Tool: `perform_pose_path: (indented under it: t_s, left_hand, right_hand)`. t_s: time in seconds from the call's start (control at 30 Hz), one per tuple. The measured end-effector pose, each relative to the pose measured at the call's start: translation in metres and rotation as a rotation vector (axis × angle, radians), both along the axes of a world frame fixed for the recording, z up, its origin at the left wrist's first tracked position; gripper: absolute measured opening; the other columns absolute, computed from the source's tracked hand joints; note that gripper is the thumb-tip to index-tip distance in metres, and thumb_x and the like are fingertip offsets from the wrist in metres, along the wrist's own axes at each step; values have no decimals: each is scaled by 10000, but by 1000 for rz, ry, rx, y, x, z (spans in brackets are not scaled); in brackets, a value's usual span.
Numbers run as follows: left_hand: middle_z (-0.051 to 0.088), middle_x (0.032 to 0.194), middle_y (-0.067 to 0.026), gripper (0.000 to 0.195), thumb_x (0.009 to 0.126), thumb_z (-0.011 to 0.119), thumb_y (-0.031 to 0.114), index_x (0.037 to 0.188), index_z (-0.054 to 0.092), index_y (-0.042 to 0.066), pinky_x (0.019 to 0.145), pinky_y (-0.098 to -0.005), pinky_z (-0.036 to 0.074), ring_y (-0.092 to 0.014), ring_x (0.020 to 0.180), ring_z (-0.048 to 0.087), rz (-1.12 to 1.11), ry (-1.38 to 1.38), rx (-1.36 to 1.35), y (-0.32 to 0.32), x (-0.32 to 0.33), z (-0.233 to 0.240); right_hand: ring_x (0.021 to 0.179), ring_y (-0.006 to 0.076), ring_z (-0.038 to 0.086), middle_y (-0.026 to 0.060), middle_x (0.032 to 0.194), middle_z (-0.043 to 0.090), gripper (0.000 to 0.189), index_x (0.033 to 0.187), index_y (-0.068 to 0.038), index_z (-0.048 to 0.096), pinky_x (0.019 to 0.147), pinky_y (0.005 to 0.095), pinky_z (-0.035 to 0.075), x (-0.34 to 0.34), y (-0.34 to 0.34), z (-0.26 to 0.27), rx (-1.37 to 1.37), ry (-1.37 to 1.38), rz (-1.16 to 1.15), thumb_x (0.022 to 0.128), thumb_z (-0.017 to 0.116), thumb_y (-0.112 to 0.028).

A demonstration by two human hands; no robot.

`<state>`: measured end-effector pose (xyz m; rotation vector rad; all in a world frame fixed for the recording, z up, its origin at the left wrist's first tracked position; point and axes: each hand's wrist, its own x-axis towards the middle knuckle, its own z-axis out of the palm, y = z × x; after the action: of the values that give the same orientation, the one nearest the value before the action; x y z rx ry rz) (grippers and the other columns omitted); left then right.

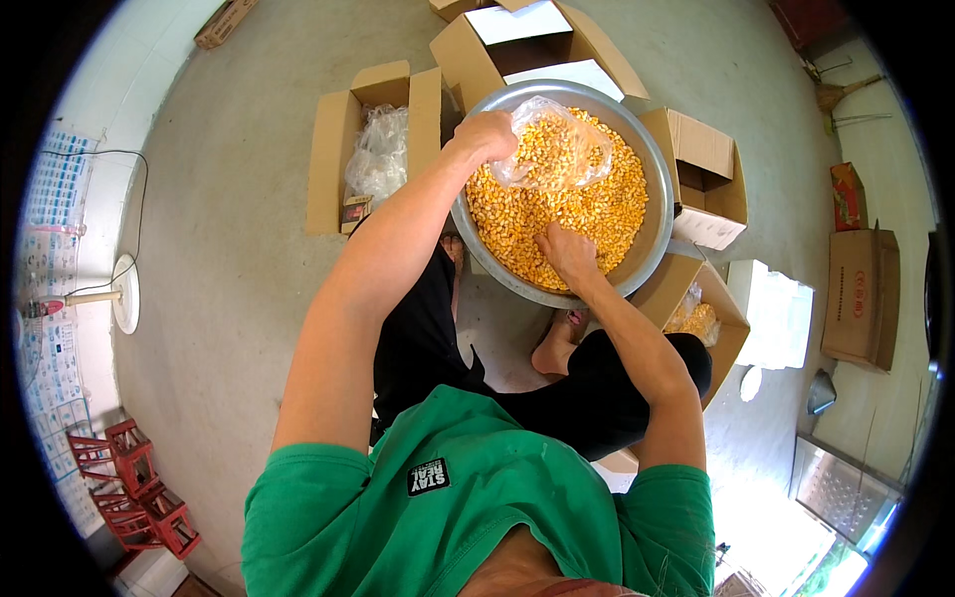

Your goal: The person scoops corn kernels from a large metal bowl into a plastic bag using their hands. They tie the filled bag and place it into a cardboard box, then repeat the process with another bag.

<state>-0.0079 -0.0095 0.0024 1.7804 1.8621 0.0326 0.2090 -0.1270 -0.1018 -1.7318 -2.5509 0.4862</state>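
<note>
A wide metal basin (664, 216) holds a heap of yellow corn kernels (507, 224). Over the basin's upper part, my left hand (486, 136) grips the edge of a clear plastic bag (589, 138), which lies on the heap; kernels show in or through it. My right hand (571, 254) is lower in the basin, its fingers down at the kernels. Its fingertips are partly hidden, so whether it holds any kernels cannot be told.
Left of the basin, a cardboard box (325, 164) holds clear plastic bags (382, 149). Open boxes stand above (470, 60) and right (735, 183). Another box (727, 298) at lower right holds bagged corn (700, 322). A white container (776, 313) and red stools (134, 455) are farther out.
</note>
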Motion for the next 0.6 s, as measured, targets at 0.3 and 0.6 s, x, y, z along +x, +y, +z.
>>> perform_pose_path:
  t_s: [0.3,0.6]
  left_hand:
    - [646,1107,-196,437,828,491,151,1248,562,56,715,-368,547,-269,811,686,4,-22,-4,0,0,-1]
    - [640,1120,-203,467,827,486,146,1279,539,39,699,-354,553,-269,816,686,2,-32,-26,0,-1,0]
  right_hand:
    - [744,377,663,197,748,662,330,903,-36,556,649,494,518,-1,1,-3,-44,-1,15,899,563,-366]
    - [664,388,641,208,667,627,340,808,-33,557,599,494,512,0,2,-4,29,54,38,898,568,-361]
